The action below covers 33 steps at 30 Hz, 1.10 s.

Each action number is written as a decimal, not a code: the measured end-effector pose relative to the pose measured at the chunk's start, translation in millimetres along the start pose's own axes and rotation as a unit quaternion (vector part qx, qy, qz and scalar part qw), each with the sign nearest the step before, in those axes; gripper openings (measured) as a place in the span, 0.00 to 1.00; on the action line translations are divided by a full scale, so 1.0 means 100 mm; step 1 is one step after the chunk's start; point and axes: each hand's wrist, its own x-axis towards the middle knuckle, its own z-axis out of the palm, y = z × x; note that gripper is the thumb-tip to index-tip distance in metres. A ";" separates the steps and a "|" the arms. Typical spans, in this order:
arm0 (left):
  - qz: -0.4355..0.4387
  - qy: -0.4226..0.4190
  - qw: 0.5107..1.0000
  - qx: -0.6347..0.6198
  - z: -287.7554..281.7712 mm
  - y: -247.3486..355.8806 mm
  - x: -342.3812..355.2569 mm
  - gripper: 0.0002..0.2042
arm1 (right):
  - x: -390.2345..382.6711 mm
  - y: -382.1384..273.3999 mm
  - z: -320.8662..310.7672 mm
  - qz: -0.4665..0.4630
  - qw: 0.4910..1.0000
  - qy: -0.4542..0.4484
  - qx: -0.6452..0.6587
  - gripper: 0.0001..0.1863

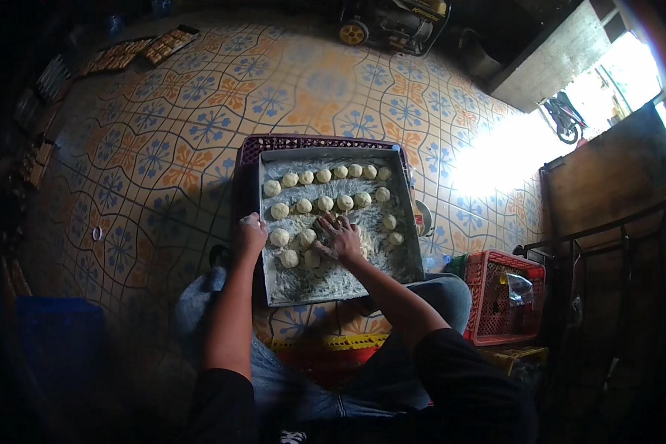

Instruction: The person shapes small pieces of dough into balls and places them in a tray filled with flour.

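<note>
Right hand (340,235) splayed flat on dough balls (308,237) — left hand (249,234) grasps tray (268,259) edge (fingertips hidden).

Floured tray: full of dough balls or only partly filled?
Partly filled: dough balls cover the far half of the tray; the near part shows only flour.

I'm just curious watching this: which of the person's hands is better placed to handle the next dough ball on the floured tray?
Probably the right hand: it lies inside the tray, on the dough balls. The left hand rests at the tray's left edge.
</note>
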 end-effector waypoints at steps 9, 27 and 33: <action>-0.012 0.010 1.000 -0.022 0.07 -0.01 -0.03 0.09 | -0.06 0.31 0.06 -0.136 0.989 -0.002 0.058 0.36; -0.011 0.019 0.999 -0.034 0.08 -0.08 -0.03 0.08 | -0.11 0.39 0.04 -0.040 0.986 0.076 0.142 0.31; -0.040 -0.016 0.999 -0.025 0.03 -0.06 0.00 0.09 | -0.18 0.34 -0.20 -0.104 0.991 -0.013 0.087 0.18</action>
